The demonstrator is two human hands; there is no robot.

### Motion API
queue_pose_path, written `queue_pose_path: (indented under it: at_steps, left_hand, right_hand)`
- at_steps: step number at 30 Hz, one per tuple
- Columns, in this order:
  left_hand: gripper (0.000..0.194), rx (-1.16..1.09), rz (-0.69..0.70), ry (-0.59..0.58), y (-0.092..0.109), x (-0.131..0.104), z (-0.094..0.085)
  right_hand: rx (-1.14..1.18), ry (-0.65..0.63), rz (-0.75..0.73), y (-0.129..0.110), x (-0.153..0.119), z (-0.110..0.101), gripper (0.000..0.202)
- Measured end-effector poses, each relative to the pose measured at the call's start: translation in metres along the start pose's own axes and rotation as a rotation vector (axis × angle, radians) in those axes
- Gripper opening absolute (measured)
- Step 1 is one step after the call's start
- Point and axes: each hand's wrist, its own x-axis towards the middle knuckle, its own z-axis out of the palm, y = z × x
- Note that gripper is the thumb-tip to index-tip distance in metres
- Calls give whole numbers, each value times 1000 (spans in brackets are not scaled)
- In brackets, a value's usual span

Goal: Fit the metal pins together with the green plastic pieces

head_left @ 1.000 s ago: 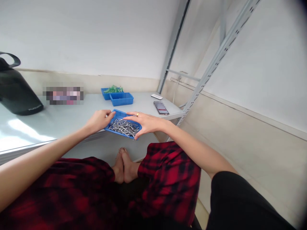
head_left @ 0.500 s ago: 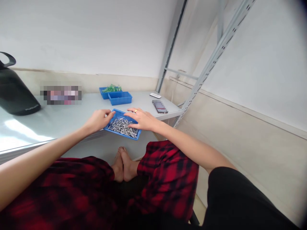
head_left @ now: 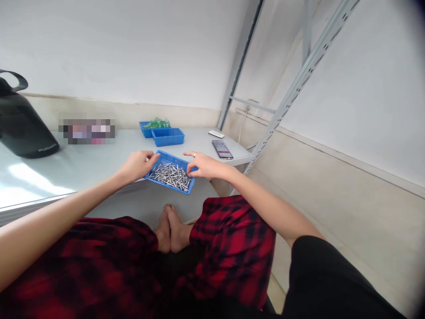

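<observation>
A blue tray (head_left: 166, 156) full of several silver metal pins (head_left: 171, 174) sits at the front edge of the pale table (head_left: 83, 166), partly overhanging it. My left hand (head_left: 136, 165) grips the tray's left rim with thumb and fingers. At the tray's right rim is my right hand (head_left: 203, 165), which wears a gold ring; its fingertips are pinched together just above the pins. Whether a pin is between those fingers is too small to tell.
Two more blue trays (head_left: 168, 136) stand further back, the far one holding green parts (head_left: 156, 124). A phone (head_left: 222, 149) and a small white device (head_left: 216, 134) lie at the table's right end. A black jug (head_left: 20, 128) stands far left. A grey shelf frame (head_left: 282, 106) rises on the right.
My right hand has drawn back from over the pins to the tray's right rim and closed its fingertips. My left hand has stayed on the left rim.
</observation>
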Motion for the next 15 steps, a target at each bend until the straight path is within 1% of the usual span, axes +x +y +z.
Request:
queue_pose_path:
  at_steps: [3,9,15]
  left_hand:
    - [49,7,-1,-4,1,0,2]
    - [49,28,-32,33,-1,3,1]
    - [48,37,-58,45,-7,9,2]
  right_hand:
    - [-60,-28,82,-5,3,10,16]
    - [-231,27,305,-20,13,22,24]
    - [-215,-31,342,-13,39,29,21]
